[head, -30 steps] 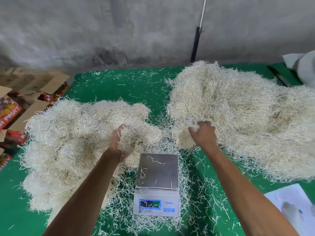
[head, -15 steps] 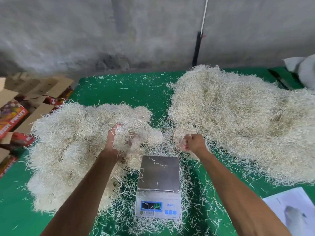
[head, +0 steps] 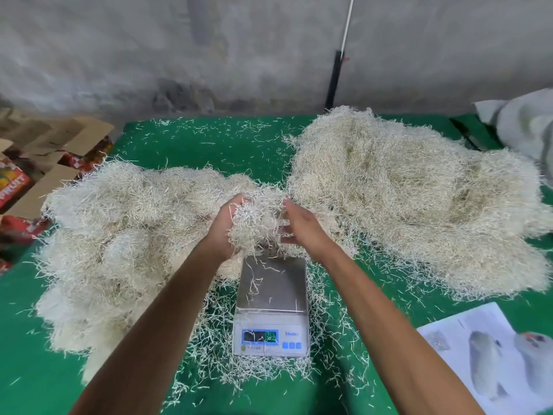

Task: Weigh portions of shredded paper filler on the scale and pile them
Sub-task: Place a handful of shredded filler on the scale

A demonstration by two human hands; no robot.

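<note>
1. Scale (head: 270, 307): one, on green table (head: 194, 145); brand print blurred, display unreadable.
2. Left hand (head: 223, 229) and right hand (head: 302, 227) together clutch one clump of shredded paper (head: 258, 220) above the platform.
3. Two heaps: left heap (head: 119, 241), right heap (head: 404, 199).
4. Red box (head: 13, 187): "FRUIT".

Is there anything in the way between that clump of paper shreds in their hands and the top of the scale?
Nothing visible blocks it. The clump, held between the left hand and right hand, hangs just above the far edge of the scale. The steel platform below carries only a few stray strands.
</note>
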